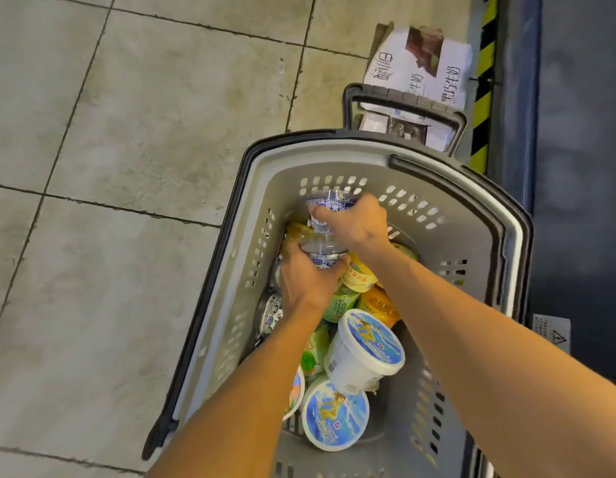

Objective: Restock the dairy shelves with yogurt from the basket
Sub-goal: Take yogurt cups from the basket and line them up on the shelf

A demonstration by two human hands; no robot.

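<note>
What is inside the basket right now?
The basket holds blue-lidded white tubs, green and yellow cups, and clear-domed cups gripped by both hands. Lower layers are covered.

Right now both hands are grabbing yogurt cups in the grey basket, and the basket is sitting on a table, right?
Not quite. The grey basket sits on the tiled floor, not on a table; the head view shows it. The rest holds: the left hand and right hand each grip a blue-and-white yogurt cup inside it.
</note>
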